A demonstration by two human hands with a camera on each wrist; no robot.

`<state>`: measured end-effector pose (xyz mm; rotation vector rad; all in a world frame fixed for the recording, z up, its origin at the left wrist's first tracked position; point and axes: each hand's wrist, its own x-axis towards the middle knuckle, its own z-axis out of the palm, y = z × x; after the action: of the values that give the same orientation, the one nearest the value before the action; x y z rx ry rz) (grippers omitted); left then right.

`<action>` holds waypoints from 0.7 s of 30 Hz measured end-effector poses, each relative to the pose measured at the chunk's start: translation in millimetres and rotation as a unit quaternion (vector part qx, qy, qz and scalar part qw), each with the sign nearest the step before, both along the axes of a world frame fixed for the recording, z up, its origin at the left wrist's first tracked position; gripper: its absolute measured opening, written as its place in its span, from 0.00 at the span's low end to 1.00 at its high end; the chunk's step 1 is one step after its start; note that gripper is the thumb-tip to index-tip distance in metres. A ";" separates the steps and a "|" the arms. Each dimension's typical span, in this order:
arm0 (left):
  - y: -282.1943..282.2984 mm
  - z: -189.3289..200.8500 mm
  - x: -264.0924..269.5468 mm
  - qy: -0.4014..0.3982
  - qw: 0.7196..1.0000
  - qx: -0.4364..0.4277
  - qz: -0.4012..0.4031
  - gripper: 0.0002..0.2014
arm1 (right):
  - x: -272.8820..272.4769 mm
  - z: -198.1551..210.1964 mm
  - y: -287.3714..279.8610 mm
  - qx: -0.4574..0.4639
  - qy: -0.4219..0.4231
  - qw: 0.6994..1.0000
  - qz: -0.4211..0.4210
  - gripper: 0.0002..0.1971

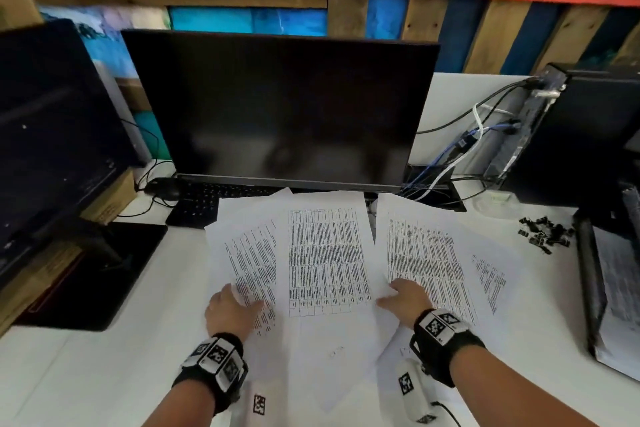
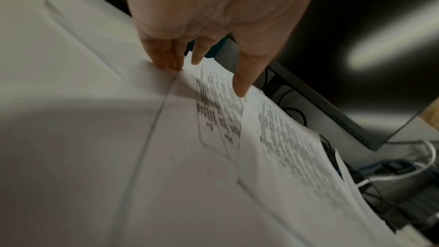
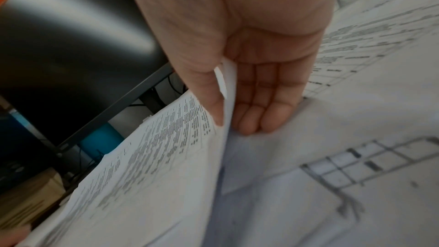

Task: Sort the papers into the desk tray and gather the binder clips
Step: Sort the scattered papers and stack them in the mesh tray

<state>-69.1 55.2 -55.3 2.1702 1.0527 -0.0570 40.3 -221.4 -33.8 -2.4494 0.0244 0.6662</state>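
Observation:
Several printed sheets lie fanned on the white desk: a left sheet, a middle sheet and a right sheet. My left hand rests on the left sheet's lower edge; in the left wrist view its fingers are straight and touch the paper. My right hand is at the middle sheet's lower right edge. The right wrist view shows its thumb and fingers pinching a lifted sheet. Small black binder clips lie scattered at the right, beside the black desk tray.
A dark monitor stands behind the papers, with a keyboard and a mouse partly under them. A second screen and boxes are on the left. A computer tower with cables is at back right.

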 end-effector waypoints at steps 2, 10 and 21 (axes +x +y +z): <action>3.3 1.6 4.2 -0.059 0.989 -0.122 0.052 0.42 | -1.0 1.6 5.0 -0.029 0.012 0.999 0.022 0.25; 13.6 -0.9 24.6 -0.024 0.982 -0.175 0.071 0.37 | -7.3 0.4 12.5 -0.022 0.005 0.999 0.049 0.24; -7.2 6.9 38.8 -0.058 0.964 -0.244 0.084 0.35 | -0.9 -3.1 18.6 0.084 0.090 0.992 -0.034 0.33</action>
<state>-30.3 48.1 -48.3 1.6181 1.0258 -0.0982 39.4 -202.7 -36.9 -2.2116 0.1171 0.8222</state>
